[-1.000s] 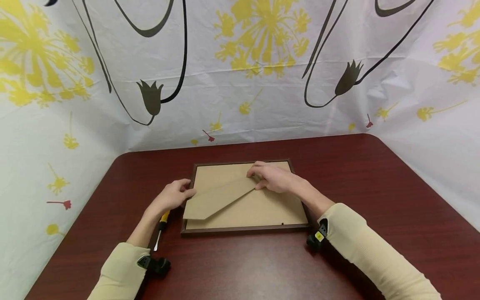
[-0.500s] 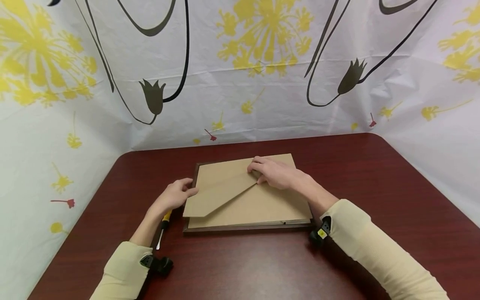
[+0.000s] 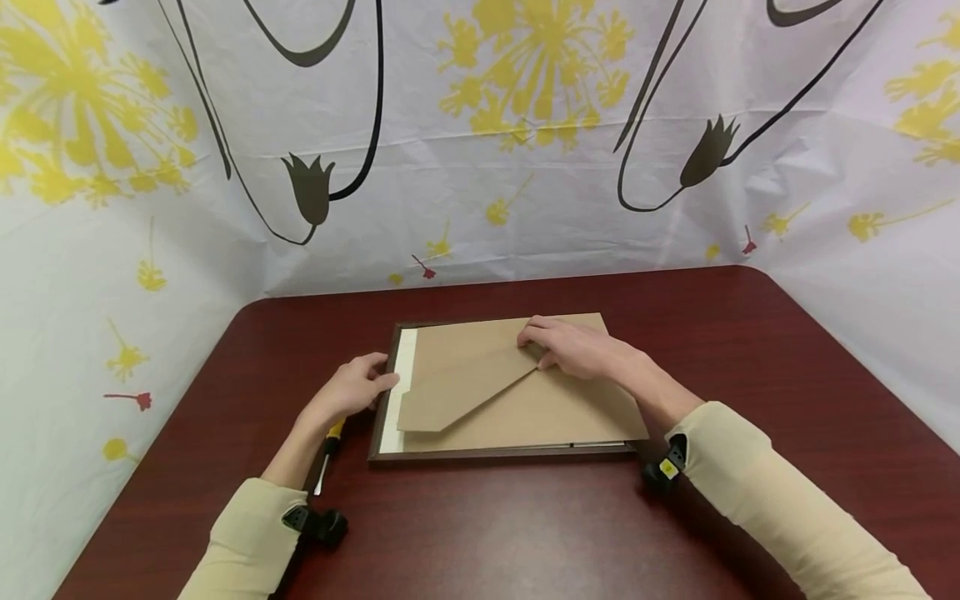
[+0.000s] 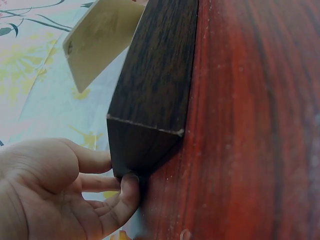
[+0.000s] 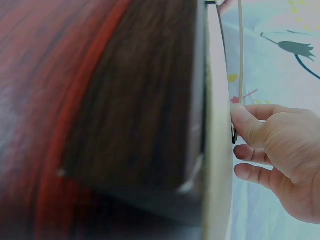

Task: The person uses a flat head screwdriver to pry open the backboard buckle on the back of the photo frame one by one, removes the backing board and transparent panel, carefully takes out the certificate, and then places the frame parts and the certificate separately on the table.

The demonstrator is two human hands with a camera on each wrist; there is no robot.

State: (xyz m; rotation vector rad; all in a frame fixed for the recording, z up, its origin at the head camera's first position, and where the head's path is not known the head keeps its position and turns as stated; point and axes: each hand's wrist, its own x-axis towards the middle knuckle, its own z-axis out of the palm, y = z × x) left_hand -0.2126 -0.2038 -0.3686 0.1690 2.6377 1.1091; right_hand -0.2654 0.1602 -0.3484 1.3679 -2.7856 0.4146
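Note:
A dark wood picture frame (image 3: 465, 457) lies on the table with its back up. Its tan backing board (image 3: 570, 408) sits shifted to the right, its right end over the frame's edge. A strip of white sheet (image 3: 393, 421) shows at the left. From the board rises a tan easel stand (image 3: 457, 396), which my right hand (image 3: 573, 346) pinches near its hinge; the right wrist view shows the thumb against the stand (image 5: 241, 55). My left hand (image 3: 352, 387) grips the frame's left side, thumb and fingers around its edge in the left wrist view (image 4: 155, 75).
A screwdriver (image 3: 330, 442) with a yellow and black handle lies left of the frame, partly behind the left forearm. The dark red table (image 3: 525, 525) ends at a white patterned sheet (image 3: 465, 200) at the back and sides.
The backing board has lifted out of the frame and slid right with my right hand, uncovering the white strip at the left. My left hand has stayed at the frame's left side.

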